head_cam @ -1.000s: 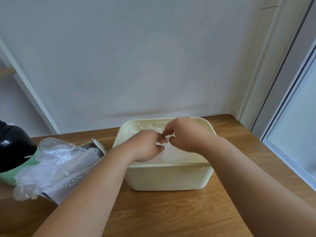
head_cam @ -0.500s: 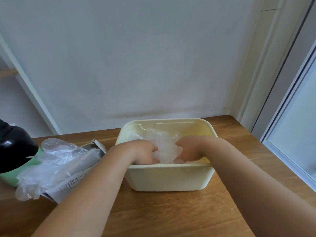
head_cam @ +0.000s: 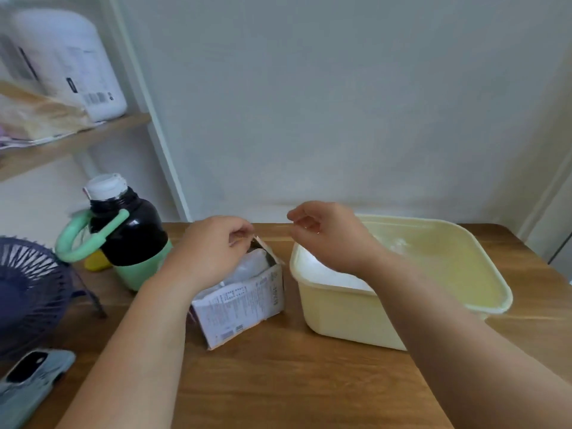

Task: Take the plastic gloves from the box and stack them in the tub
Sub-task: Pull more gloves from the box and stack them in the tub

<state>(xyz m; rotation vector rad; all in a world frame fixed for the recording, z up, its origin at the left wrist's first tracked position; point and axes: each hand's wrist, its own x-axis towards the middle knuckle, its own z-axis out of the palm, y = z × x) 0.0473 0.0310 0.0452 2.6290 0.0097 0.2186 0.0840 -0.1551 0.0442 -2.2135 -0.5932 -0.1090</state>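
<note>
left hand (head_cam: pixel 213 249) pinches box (head_cam: pixel 247 305) flap, right hand (head_cam: pixel 328 236) hovers loosely curled, empty, over tub (head_cam: pixel 340 314)

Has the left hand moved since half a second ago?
Yes. The left hand has come out of the tub and gone left to the top of the box.

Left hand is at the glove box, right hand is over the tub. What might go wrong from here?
1. Nothing pins down the torn glove box. The right hand hovers empty over the tub, so a pull by the left hand may drag the box along or draw out a clump of gloves.
2. The dark bottle stands close beside the left wrist, and a careless sideways move could knock it.
</note>
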